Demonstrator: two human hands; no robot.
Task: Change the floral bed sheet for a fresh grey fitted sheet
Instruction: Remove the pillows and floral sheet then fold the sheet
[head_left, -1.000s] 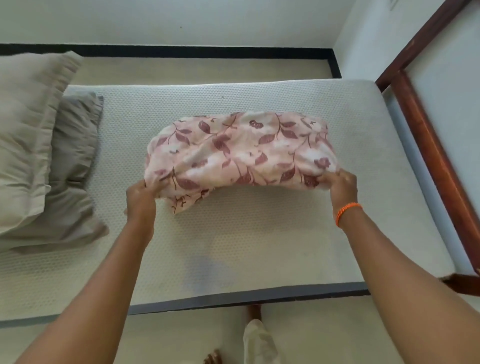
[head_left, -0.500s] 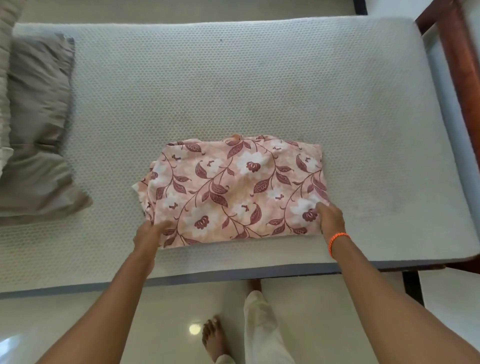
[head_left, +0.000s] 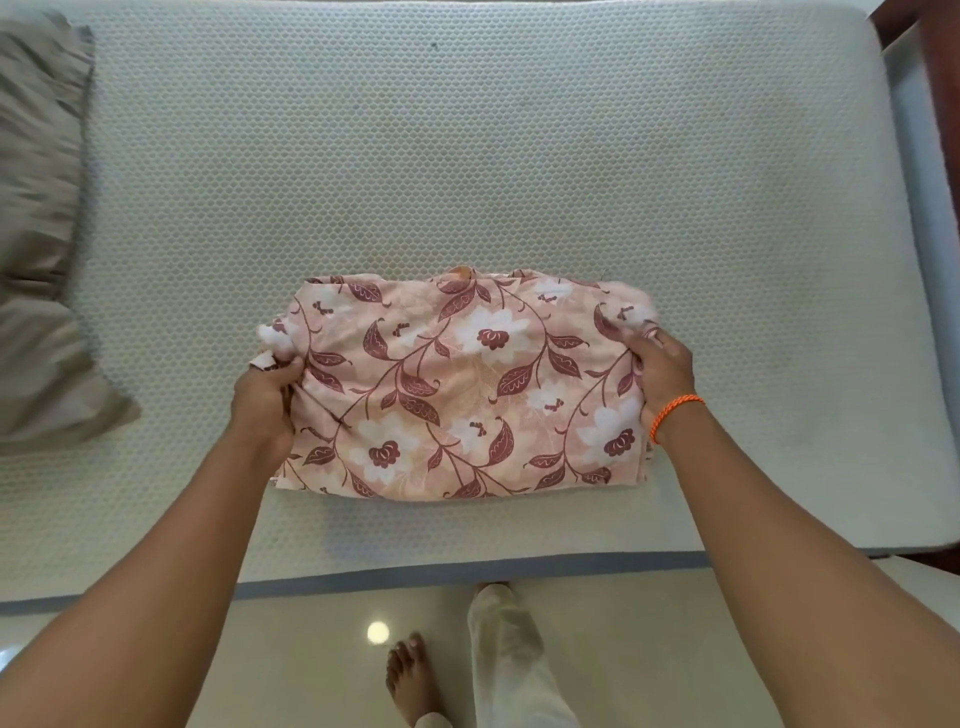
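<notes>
- Both hands have shifted from the near corners of the sheet (head_left: 467, 384) up to its side edges since half a second ago; the folded bundle looks bunched at both sides where it lay flatter before; the camera has come closer, so the sheet fills more of the middle of the frame
- Left hand (head_left: 265, 400) sits at the left edge of the sheet, middle left of the frame; its fingers curl round a gathered wad of fabric and grip it
- Right hand (head_left: 662, 374) sits at the right edge, middle right of the frame; its fingers curl over the bunched cloth and hold it; an orange band (head_left: 675, 413) circles that wrist
- Sheet is pink with dark red leaves and white flowers; it is folded into a rough rectangle and rests on the bare mattress (head_left: 519, 156), near the mattress's lower edge in the frame; a small orange patch shows at its top edge
- Mattress is white with a honeycomb texture and fills the upper two thirds of the frame; a grey-blue band runs along its lower side
- Grey pillow (head_left: 36, 234) lies at the left edge of the frame, on the mattress, well apart from the sheet
- Wooden frame (head_left: 935, 78) shows dark red-brown in the upper right corner
- Floor (head_left: 311, 675) is pale and glossy along the bottom; a bare foot (head_left: 410, 680) and a light trouser leg (head_left: 509, 665) stand at bottom centre
</notes>
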